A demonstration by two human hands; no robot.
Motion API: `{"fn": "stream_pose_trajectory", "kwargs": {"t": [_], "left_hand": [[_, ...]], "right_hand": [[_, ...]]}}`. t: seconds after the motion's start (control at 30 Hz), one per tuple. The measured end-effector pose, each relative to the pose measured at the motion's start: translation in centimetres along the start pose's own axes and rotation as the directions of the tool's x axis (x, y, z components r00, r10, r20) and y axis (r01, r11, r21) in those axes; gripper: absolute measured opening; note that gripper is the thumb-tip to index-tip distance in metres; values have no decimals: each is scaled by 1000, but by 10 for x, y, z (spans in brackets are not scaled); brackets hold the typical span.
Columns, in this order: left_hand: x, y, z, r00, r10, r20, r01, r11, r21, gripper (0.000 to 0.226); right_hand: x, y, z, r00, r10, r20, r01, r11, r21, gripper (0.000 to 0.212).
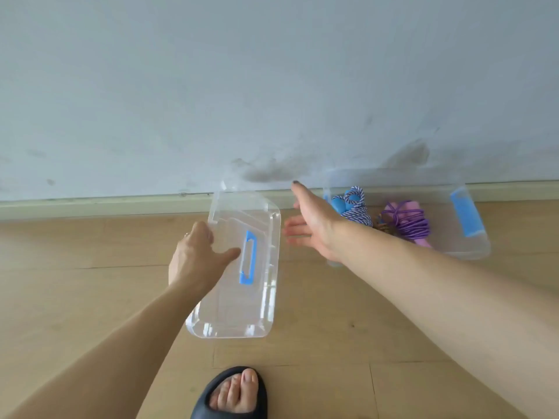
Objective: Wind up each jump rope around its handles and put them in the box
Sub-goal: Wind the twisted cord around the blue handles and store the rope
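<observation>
The winding looks finished: in the clear box point(472, 252), which sits on the floor point(90, 282) by the wall, lie a blue rope point(354, 207) and a purple rope point(408, 225), each bundled around its handles, with something brownish between them that may be a third rope, too hidden to tell. No loose rope shows on the floor. What seems left is closing up. The left hand point(193, 255) grips the clear lid point(242, 297) by its near edge, thumb across the top beside the blue handle point(248, 258), holding it tilted off the floor, well apart from the box. The right hand point(311, 228) is released, fingers spread, empty, reaching toward the lid's other edge, just in front of the box.
</observation>
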State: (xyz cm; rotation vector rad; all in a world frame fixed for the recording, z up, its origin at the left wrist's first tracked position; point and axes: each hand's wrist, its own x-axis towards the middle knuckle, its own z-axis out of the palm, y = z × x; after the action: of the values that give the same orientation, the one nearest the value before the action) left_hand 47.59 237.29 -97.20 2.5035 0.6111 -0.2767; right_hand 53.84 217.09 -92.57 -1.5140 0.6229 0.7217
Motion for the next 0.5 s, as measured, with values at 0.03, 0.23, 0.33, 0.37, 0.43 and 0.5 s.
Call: {"fn": "stream_pose_trajectory", "kwargs": {"t": [0.03, 0.23, 0.33, 0.37, 0.43, 0.5], "left_hand": [[-7, 16, -12, 996, 85, -20, -84, 995, 56, 36], [-67, 119, -71, 812, 578, -80, -468, 727, 502, 24], [-105, 163, -65, 600, 800, -14, -592, 456, 665, 36], [-115, 175, -59, 546, 837, 30, -613, 374, 696, 41], [-128, 194, -45, 443, 890, 105, -641, 232, 732, 42], [-129, 206, -28, 336, 926, 171, -671, 108, 733, 42]], "right_hand": [[-7, -8, -11, 1000, 26, -4, -26, 997, 73, 53], [-63, -48, -83, 998, -5, 55, -18, 907, 420, 74], [-87, -49, -118, 990, -101, 95, 34, 841, 539, 69], [-93, -47, -131, 987, -136, 89, 66, 834, 548, 63], [-102, -45, -159, 979, -200, 40, 149, 834, 531, 41], [-105, -37, -193, 972, -228, -54, 224, 840, 494, 22]]}}
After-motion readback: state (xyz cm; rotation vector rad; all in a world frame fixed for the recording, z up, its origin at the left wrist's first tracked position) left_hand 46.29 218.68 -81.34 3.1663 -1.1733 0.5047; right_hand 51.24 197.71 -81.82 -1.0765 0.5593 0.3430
